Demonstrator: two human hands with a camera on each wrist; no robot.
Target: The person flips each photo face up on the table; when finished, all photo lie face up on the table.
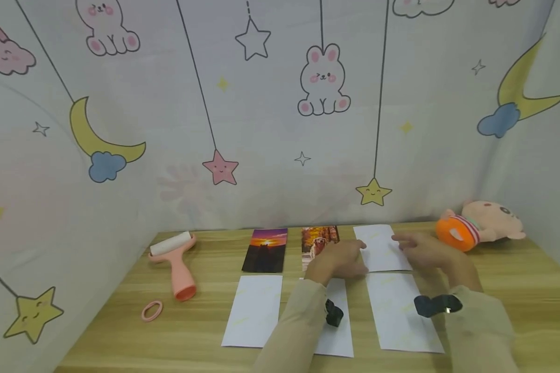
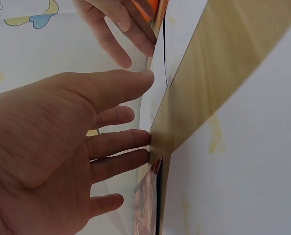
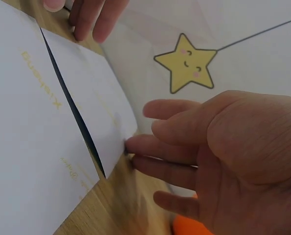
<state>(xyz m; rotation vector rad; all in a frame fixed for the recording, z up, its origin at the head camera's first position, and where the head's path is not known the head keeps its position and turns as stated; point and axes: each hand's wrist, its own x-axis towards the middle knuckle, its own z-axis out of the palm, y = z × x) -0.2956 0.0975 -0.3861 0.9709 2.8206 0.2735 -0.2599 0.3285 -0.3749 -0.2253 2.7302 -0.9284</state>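
Observation:
A white sheet with its blank side up (image 1: 380, 248) lies at the back right of the table, between my two hands. My left hand (image 1: 339, 259) is at its left edge, fingers extended, partly covering a dog photo (image 1: 310, 243). On the sheet's other side, my right hand (image 1: 431, 253) reaches in with straight fingers, fingertips right at the edge. In the right wrist view, two fingertips (image 3: 135, 147) meet the corner of that sheet (image 3: 99, 83). Faint yellow lettering shows on the sheet in front (image 3: 28, 117). Neither palm holds anything.
A sunset photo (image 1: 265, 251) lies left of the dog photo. White sheets (image 1: 254, 311) (image 1: 401, 311) form a front row, the middle one (image 1: 338, 336) partly under my left sleeve. A pink roller (image 1: 179, 264), pink ring (image 1: 152, 311) and plush doll (image 1: 476, 228) flank them.

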